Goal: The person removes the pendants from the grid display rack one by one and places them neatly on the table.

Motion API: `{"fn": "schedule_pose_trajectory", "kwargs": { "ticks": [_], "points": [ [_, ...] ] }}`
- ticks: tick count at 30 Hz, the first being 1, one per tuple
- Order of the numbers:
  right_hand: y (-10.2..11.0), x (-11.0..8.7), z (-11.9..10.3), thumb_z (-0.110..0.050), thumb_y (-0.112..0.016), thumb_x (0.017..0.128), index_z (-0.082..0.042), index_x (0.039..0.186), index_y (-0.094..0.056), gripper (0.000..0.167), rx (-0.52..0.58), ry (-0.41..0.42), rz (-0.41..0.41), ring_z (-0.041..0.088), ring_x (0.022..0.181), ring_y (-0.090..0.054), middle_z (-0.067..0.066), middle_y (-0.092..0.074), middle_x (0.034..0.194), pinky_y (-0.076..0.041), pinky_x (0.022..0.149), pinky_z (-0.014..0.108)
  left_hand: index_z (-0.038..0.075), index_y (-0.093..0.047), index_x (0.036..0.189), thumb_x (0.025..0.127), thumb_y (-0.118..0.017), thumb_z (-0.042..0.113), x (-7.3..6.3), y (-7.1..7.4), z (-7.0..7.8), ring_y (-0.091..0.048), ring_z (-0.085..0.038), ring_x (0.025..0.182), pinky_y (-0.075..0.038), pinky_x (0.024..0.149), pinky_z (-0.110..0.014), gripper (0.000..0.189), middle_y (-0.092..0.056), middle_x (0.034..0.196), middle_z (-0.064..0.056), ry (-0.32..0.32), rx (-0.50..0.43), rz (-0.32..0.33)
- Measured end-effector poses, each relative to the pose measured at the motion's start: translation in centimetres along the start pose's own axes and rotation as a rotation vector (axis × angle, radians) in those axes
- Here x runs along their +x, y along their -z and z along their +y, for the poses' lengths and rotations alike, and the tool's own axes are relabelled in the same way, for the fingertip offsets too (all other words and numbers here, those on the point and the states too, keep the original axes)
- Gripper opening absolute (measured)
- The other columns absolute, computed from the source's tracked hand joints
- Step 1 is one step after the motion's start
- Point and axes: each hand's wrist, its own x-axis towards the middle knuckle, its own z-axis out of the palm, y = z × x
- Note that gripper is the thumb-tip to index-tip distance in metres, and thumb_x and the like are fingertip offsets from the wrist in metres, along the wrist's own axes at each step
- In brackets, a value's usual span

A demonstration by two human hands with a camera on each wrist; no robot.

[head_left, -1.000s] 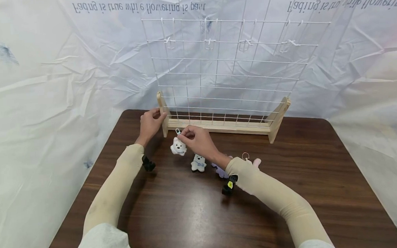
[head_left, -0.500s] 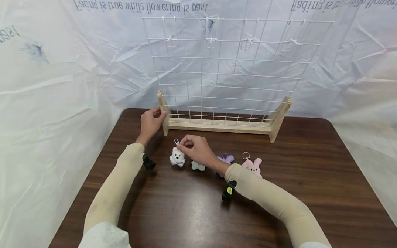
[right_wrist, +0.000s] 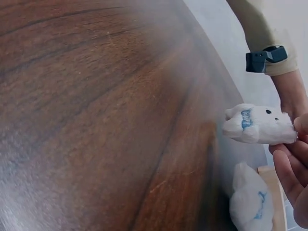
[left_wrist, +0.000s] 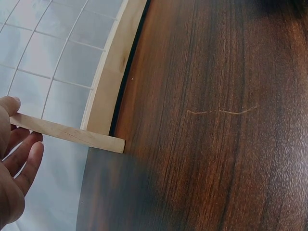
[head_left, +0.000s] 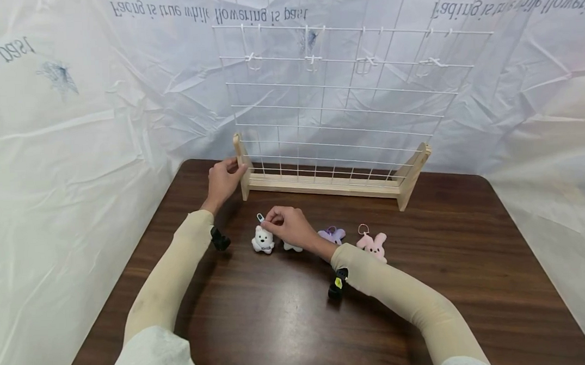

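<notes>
My left hand (head_left: 222,181) grips the left wooden upright (head_left: 243,171) of the wire grid rack. In the left wrist view, thumb and fingers lie on either side of that upright (left_wrist: 72,134). My right hand (head_left: 290,226) pinches a white bear plush keychain (head_left: 263,241) near the top of its head, by the metal clip (head_left: 260,217). Seen from the right wrist, the held plush (right_wrist: 260,126) has a blue patch with lettering. A second white plush (head_left: 292,247) lies just right of it, partly hidden by my right hand.
A purple plush keychain (head_left: 333,235) and a pink rabbit plush keychain (head_left: 372,246) lie on the brown table (head_left: 259,325) by my right forearm. Behind them stands the white wire grid (head_left: 343,101) on its wooden base (head_left: 322,186), with several hooks near its top.
My right hand has lowered the white bear plush keychain toward me, away from the rack and down close to the table. My left hand stays on the wooden upright.
</notes>
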Motion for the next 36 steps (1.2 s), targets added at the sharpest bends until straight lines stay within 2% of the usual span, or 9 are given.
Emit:
{"fn": "schedule_pose_trajectory", "kwargs": {
  "ticks": [10,17,27,36],
  "points": [
    [0.0,0.3,0.2,-0.023,-0.072,0.098,-0.016,0.091,-0.071,0.01,-0.021,0.01,-0.032,0.003,0.068,-0.065,-0.007,-0.073,0.081,-0.051,0.06,0.022,0.001,-0.067,0.133,0.1,-0.07,0.025,-0.2,0.0,0.1,-0.07,-0.031,0.113,-0.058,0.092,-0.048,0.041,-0.071,0.123,-0.02,0.004,0.018,0.006],
    [-0.2,0.6,0.4,-0.023,-0.07,0.099,-0.017,0.093,-0.07,0.009,-0.099,0.009,-0.054,0.001,0.073,-0.065,-0.008,-0.072,0.084,-0.053,0.066,0.021,0.001,-0.066,0.134,0.1,-0.069,0.025,-0.4,0.0,0.1,-0.07,-0.032,0.113,-0.057,0.092,-0.049,0.041,-0.071,0.123,-0.021,-0.006,0.02,0.008],
    [-0.2,1.0,0.8,-0.024,-0.072,0.098,-0.016,0.092,-0.073,0.01,-0.198,-0.017,-0.051,0.003,0.074,-0.065,-0.005,-0.073,0.086,-0.053,0.068,0.023,0.001,-0.066,0.134,0.1,-0.069,0.028,-0.6,-0.1,0.1,-0.07,-0.031,0.113,-0.057,0.093,-0.048,0.043,-0.071,0.124,-0.02,0.001,0.024,0.015],
    [-0.3,1.1,1.4,-0.026,-0.074,0.097,-0.017,0.089,-0.077,0.012,-0.259,-0.036,-0.029,0.003,0.067,-0.061,-0.007,-0.072,0.082,-0.051,0.066,0.025,0.001,-0.066,0.134,0.1,-0.069,0.029,-1.2,-0.1,0.4,-0.07,-0.032,0.114,-0.057,0.093,-0.049,0.044,-0.071,0.124,-0.021,0.002,0.021,0.016]
  ]
}}
